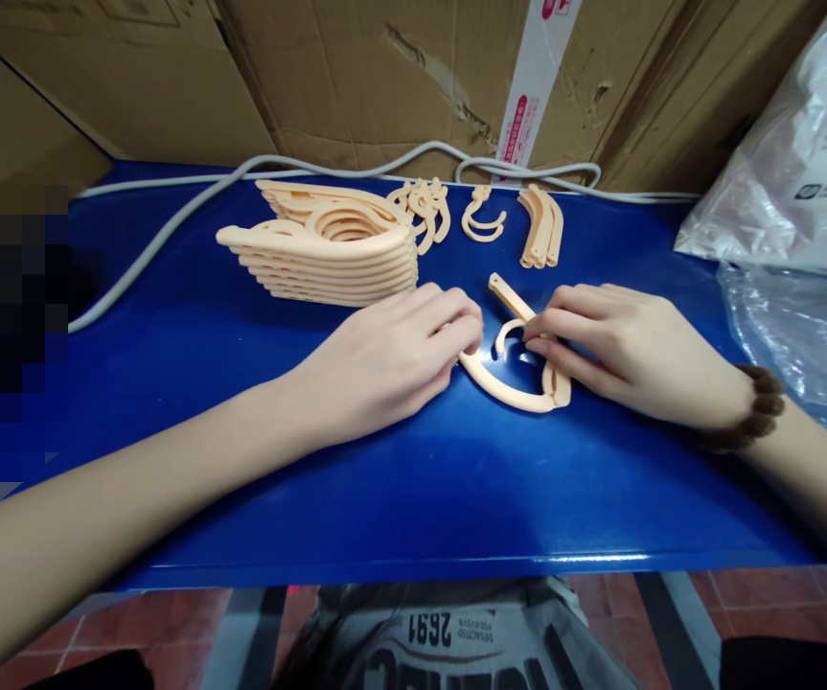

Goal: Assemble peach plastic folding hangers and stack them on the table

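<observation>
My left hand (413, 355) is closed around the left end of a beige curved plastic piece (510, 395) low over the blue table. My right hand (600, 340), with a brown band at its wrist, pinches the upper right part of the same assembly, near a small hook (505, 337) and a straight arm (510, 297) that points up and left. My fingers hide part of the joint. Behind my left hand lies a stack of beige hanger-shaped pieces (333, 259). Farther back are a pile of small hooks (424, 211), another hook group (483, 218) and several curved arms (542, 228).
The blue table (384, 517) ends at a front edge above a printed grey bag (456, 642). A white cable (169, 230) runs along the back, before cardboard boxes (356, 86). Clear plastic wrapping (787, 326) and a white bag (801, 163) are on the right.
</observation>
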A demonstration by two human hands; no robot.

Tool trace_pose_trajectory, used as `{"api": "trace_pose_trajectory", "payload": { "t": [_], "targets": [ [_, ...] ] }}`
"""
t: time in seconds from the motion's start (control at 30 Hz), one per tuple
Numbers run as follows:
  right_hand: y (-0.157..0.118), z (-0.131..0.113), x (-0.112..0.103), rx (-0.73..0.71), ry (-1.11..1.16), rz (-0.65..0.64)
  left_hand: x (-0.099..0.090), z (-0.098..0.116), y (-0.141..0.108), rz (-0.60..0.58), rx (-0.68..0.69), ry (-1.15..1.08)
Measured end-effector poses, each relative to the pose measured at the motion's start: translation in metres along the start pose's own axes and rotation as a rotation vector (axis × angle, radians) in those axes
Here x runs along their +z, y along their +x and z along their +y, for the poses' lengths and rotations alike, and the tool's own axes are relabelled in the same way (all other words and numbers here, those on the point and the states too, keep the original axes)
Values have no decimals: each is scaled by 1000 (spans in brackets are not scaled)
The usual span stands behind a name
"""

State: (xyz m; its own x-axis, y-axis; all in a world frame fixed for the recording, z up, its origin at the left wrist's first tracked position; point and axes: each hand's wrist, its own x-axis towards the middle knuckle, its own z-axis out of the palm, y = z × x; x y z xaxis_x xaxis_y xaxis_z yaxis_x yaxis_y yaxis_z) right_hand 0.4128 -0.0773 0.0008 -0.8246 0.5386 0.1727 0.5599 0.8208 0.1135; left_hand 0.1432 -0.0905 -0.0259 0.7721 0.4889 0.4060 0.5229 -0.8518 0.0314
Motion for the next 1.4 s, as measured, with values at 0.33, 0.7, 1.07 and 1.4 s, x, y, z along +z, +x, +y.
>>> {"api": "trace_pose_trajectory", "payload": {
  "t": [0.33,0.7,1.07,1.4],
  "targets": [
    [1,-18,-1,-76,-10,22,1,2,-1,-6,-116,35],
    [3,-40,7,-122,193,34,4,6,-1,-12,-307,-272],
    [-2,-22,3,172,-16,-14,-1,-2,-3,-27,-205,-65],
    [1,-27,-4,-75,216,-46,-7,-2,-8,-20,-100,241]
  ]
}}
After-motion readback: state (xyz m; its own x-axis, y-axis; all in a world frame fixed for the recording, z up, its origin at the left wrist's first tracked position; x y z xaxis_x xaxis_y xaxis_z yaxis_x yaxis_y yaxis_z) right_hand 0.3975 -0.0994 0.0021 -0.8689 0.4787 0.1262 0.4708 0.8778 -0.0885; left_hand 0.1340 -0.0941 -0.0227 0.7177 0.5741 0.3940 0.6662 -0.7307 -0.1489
